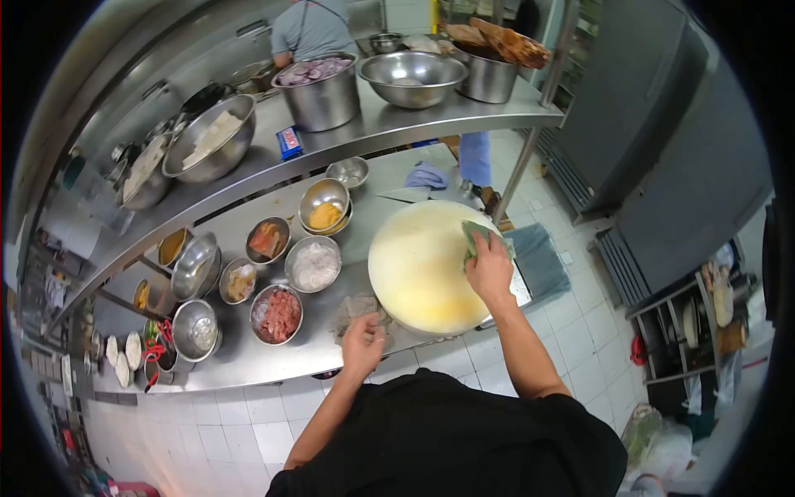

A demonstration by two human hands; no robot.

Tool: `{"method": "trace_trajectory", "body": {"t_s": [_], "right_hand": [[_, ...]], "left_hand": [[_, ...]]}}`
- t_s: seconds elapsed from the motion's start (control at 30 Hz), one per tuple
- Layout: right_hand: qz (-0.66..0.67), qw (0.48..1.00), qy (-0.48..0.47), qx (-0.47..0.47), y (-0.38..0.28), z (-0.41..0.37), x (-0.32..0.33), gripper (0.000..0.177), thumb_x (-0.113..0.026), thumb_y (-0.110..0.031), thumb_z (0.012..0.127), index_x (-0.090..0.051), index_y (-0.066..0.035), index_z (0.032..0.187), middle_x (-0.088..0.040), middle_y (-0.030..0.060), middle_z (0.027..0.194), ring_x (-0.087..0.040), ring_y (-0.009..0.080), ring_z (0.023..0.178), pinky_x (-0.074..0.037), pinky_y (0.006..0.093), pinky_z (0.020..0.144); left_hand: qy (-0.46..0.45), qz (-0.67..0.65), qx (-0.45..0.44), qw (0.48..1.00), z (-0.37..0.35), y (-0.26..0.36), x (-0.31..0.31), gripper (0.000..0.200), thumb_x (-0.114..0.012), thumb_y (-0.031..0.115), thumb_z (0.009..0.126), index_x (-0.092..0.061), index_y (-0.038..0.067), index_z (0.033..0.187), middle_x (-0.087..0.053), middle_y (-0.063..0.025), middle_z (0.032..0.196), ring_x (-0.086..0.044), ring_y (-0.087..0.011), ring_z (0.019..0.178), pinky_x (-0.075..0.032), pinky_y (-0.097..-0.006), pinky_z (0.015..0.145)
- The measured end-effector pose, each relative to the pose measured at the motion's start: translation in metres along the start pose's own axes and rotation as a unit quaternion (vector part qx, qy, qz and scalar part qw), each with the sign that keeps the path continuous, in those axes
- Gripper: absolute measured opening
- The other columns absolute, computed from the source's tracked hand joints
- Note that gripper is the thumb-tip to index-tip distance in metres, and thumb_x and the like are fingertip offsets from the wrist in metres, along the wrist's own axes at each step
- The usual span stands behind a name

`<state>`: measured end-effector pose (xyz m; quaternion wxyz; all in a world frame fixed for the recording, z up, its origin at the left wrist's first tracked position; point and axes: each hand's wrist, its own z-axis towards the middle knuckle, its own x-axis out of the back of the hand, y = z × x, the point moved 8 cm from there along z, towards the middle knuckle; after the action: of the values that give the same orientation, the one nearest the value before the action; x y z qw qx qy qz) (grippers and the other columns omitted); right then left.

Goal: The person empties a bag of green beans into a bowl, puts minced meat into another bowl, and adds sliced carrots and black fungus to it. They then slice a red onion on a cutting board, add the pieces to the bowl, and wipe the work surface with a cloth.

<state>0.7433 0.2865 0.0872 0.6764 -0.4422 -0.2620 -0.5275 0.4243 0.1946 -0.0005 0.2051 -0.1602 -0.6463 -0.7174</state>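
A large round cutting board, pale with yellow stains, lies on the steel counter. On its right part my right hand presses a green cloth, fingers closed on it. My left hand is beside the board's lower left edge, at a crumpled grey-brown cloth; its fingers are bent, and whether they grip the cloth is unclear. Left of that cloth is a bowl of raw minced meat. A bowl of whitish food stands above it.
More steel bowls stand at the left. Behind the board lie a knife and a blue cloth. A raised shelf holds a pot of sliced onions and large bowls. A person stands beyond it.
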Motion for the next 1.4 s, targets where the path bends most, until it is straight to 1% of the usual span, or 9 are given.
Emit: {"method": "trace_trajectory", "body": {"t_s": [0.1, 0.23, 0.3, 0.37, 0.63, 0.7, 0.77, 0.93, 1.4], "right_hand": [[0.072, 0.997, 0.015, 0.036, -0.055, -0.004, 0.031, 0.059, -0.066, -0.011, 0.074, -0.055, -0.012, 0.133, -0.053, 0.026, 0.132, -0.059, 0.0404, 0.113, -0.054, 0.0468, 0.087], [0.225, 0.929, -0.144, 0.254, -0.155, -0.05, 0.032, 0.044, -0.068, -0.027, 0.082, -0.063, -0.012, 0.123, -0.059, 0.0186, 0.129, -0.063, 0.0369, 0.108, -0.054, 0.0423, 0.088], [0.26, 0.917, -0.208, 0.221, -0.154, -0.038, 0.014, 0.041, -0.067, -0.031, 0.084, -0.065, -0.012, 0.121, -0.062, 0.0166, 0.126, -0.064, 0.0353, 0.109, -0.054, 0.0413, 0.089], [0.25, 0.924, -0.245, 0.152, -0.141, 0.001, -0.016, 0.038, -0.066, -0.035, 0.086, -0.068, -0.013, 0.116, -0.067, 0.0137, 0.12, -0.065, 0.0332, 0.106, -0.054, 0.0404, 0.088], [-0.166, 0.933, -0.285, 0.143, 0.026, 0.231, -0.243, 0.03, -0.057, -0.028, 0.081, -0.076, -0.01, 0.095, -0.072, 0.0134, 0.103, -0.069, 0.0345, 0.094, -0.054, 0.0454, 0.084], [-0.033, 0.811, 0.192, 0.552, 0.019, 0.218, -0.271, 0.034, -0.05, -0.031, 0.091, -0.073, -0.007, 0.098, -0.073, 0.01, 0.103, -0.069, 0.0266, 0.1, -0.054, 0.0412, 0.087], [-0.322, 0.802, -0.355, 0.356, 0.099, 0.248, -0.396, 0.032, -0.056, -0.032, 0.081, -0.077, -0.012, 0.096, -0.072, 0.0122, 0.108, -0.068, 0.0332, 0.1, -0.054, 0.0422, 0.087], [-0.108, 0.898, -0.421, 0.068, 0.071, 0.232, -0.345, 0.04, -0.066, -0.033, 0.081, -0.074, -0.006, 0.109, -0.067, 0.0153, 0.122, -0.064, 0.0309, 0.114, -0.05, 0.0423, 0.099], [0.134, 0.934, -0.332, -0.026, -0.029, 0.159, -0.029, 0.037, -0.056, -0.03, 0.092, -0.061, 0.0, 0.114, -0.069, 0.0246, 0.099, -0.065, 0.0419, 0.097, -0.051, 0.0492, 0.084]], "left_hand": [[-0.085, -0.237, 0.107, 0.962, 0.017, 0.01, -0.029, 0.045, -0.067, 0.03, 0.091, -0.057, 0.005, 0.127, -0.063, -0.0131, 0.109, -0.064, -0.024, 0.092, -0.054, -0.0402, 0.078], [-0.158, -0.686, 0.229, 0.672, 0.023, 0.063, -0.025, 0.061, -0.058, 0.051, 0.095, -0.043, 0.013, 0.141, -0.059, -0.0129, 0.123, -0.062, -0.0266, 0.106, -0.056, -0.0409, 0.078], [-0.119, -0.708, 0.244, 0.652, 0.026, 0.017, -0.022, 0.062, -0.061, 0.039, 0.095, -0.033, 0.015, 0.145, -0.057, -0.0149, 0.127, -0.061, -0.0327, 0.111, -0.057, -0.0471, 0.079], [-0.143, -0.483, 0.255, 0.825, 0.015, -0.012, -0.003, 0.066, -0.063, 0.018, 0.089, -0.028, 0.01, 0.145, -0.054, -0.0158, 0.131, -0.06, -0.0341, 0.114, -0.057, -0.0486, 0.084], [-0.166, -0.364, 0.185, 0.898, 0.033, 0.042, 0.003, 0.073, -0.073, 0.007, 0.079, -0.035, 0.002, 0.141, -0.054, -0.0177, 0.128, -0.059, -0.0264, 0.114, -0.054, -0.0391, 0.089], [-0.176, -0.299, 0.106, 0.932, 0.058, 0.074, -0.014, 0.07, -0.077, 0.015, 0.08, -0.042, 0.001, 0.138, -0.059, -0.0177, 0.121, -0.061, -0.0279, 0.109, -0.053, -0.039, 0.088], [-0.148, -0.297, 0.065, 0.941, 0.085, 0.083, -0.027, 0.068, -0.078, 0.021, 0.081, -0.046, 0.0, 0.137, -0.063, -0.0187, 0.117, -0.064, -0.0303, 0.106, -0.053, -0.0395, 0.087], [-0.07, 0.053, 0.036, 0.995, 0.083, 0.046, -0.043, 0.066, -0.077, 0.033, 0.082, -0.054, 0.002, 0.136, -0.065, -0.0266, 0.104, -0.067, -0.0385, 0.092, -0.052, -0.0435, 0.082], [-0.072, -0.216, 0.066, 0.971, 0.111, -0.01, -0.095, 0.037, -0.069, 0.004, 0.086, -0.063, 0.003, 0.123, -0.064, -0.0014, 0.073, -0.058, -0.0085, 0.064, -0.049, -0.0254, 0.06]]}}
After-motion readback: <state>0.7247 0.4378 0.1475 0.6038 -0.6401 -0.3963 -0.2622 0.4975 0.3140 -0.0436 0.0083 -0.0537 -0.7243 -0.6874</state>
